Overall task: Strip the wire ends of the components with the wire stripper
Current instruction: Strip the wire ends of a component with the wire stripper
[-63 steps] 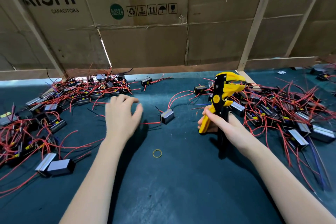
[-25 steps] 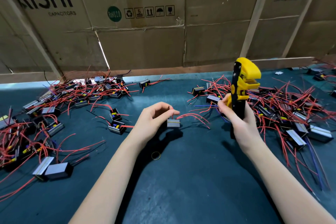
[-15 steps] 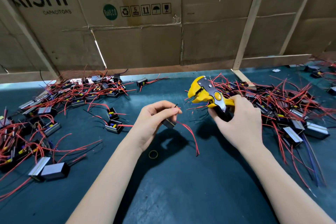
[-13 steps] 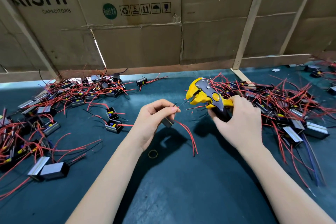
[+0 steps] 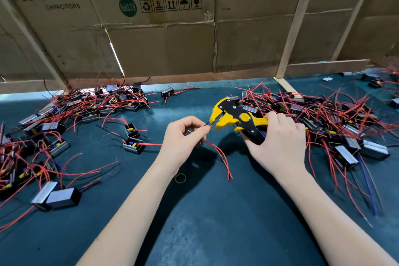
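head view: my left hand (image 5: 183, 139) pinches a component's (image 5: 199, 143) thin black wire (image 5: 207, 123), its tip just at the open mouth of the wire stripper (image 5: 235, 117), whose handles my right hand (image 5: 278, 142) grips, over the table (image 5: 216, 211).

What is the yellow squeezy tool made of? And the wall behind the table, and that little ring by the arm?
The wire stripper looks like hard yellow plastic over black plates, probably metal: its surface is smooth with a dull shine. The wall is brown cardboard: flattened boxes with creases, torn edges and printed shipping symbols. The small ring looks like a yellowish rubber band, thin and limp on the table, though that's a guess.
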